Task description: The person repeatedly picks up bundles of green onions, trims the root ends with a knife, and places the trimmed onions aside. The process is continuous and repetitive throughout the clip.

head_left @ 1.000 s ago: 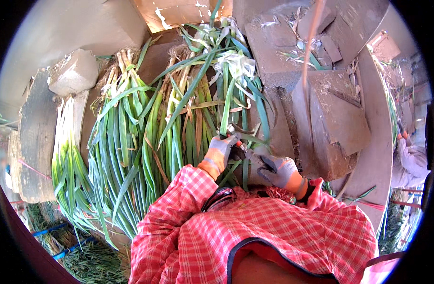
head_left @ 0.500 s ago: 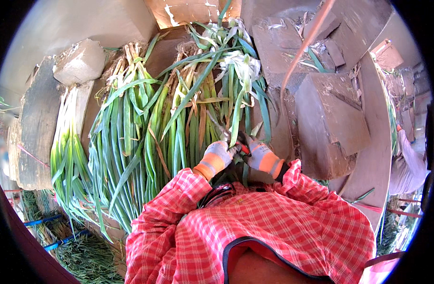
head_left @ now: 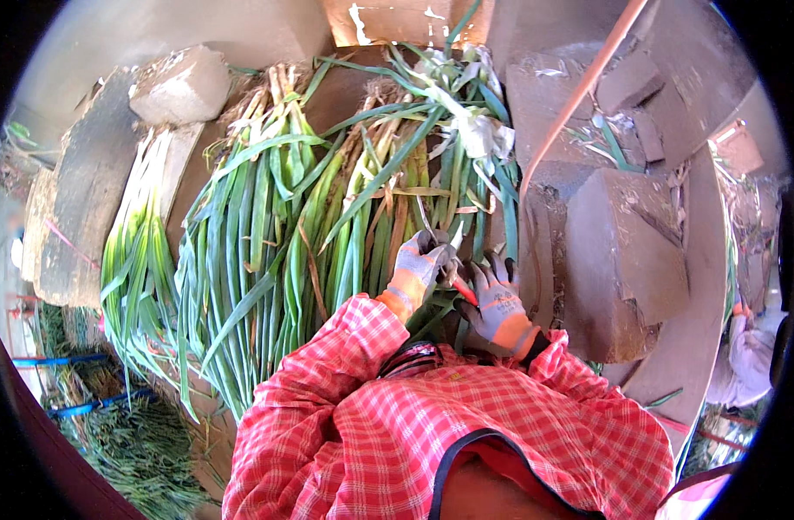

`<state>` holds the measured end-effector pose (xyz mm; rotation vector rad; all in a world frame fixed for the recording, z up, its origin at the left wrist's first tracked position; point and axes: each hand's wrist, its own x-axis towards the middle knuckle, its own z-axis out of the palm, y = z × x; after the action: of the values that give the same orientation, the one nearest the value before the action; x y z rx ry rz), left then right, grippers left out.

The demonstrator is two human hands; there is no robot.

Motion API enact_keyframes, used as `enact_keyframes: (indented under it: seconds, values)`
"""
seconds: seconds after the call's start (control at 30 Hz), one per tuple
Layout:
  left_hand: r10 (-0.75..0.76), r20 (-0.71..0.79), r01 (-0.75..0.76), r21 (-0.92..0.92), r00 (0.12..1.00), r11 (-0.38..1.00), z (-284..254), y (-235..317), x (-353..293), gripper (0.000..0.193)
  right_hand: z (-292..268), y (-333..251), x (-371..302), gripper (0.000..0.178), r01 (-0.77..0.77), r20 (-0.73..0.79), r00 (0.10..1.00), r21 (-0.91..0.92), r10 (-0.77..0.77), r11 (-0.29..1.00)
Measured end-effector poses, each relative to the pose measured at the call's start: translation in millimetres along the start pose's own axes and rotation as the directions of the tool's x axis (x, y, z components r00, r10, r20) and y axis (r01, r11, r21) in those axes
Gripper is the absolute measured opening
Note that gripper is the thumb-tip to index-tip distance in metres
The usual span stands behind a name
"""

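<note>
My left hand [head_left: 421, 263], in a grey and orange glove, is closed around the middle of a slim metal tool with a red handle [head_left: 465, 290]. The tool's thin tip shows above my fingers; its exact kind I cannot make out. Beside it, my right hand [head_left: 498, 299], gloved alike, has its fingers spread, with the thumb side against the handle's end. Both hands are over the near right part of a wide layer of long green onions [head_left: 241, 208]. Some pale, peeled leaves [head_left: 484, 134] lie beyond my hands.
Peeled white-stemmed onions [head_left: 141, 234] lie at the left, by a wooden board [head_left: 89, 191] and a stone block [head_left: 180, 85]. A large brown block [head_left: 627, 260] stands right of my hands. A reddish strap [head_left: 579, 95] hangs at the right; another person [head_left: 748, 355] is at the far right.
My hands have moved slightly apart. My right hand's fingers have loosened and spread, while my left hand is now around the tool. The view has shifted, moving the scene sideways.
</note>
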<state>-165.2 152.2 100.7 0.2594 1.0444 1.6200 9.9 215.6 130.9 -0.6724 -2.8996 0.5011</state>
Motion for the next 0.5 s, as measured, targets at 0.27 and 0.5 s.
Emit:
enact_keyframes:
  seconds: [0.27,0.5]
  values:
    - [0.447,-0.011,-0.09,0.975,0.894,0.203,-38.2,33.4,-45.2,0.039,24.3,25.5,-11.4,0.076,-0.104,0.349,0.934,0.046,0.082,0.993]
    - [0.355,-0.347,0.369,0.929,0.868,0.007,-141.4,45.5,-1.1,0.063,35.5,88.7,81.9,0.056,-0.196,0.345,0.919,-0.013,0.188,0.98]
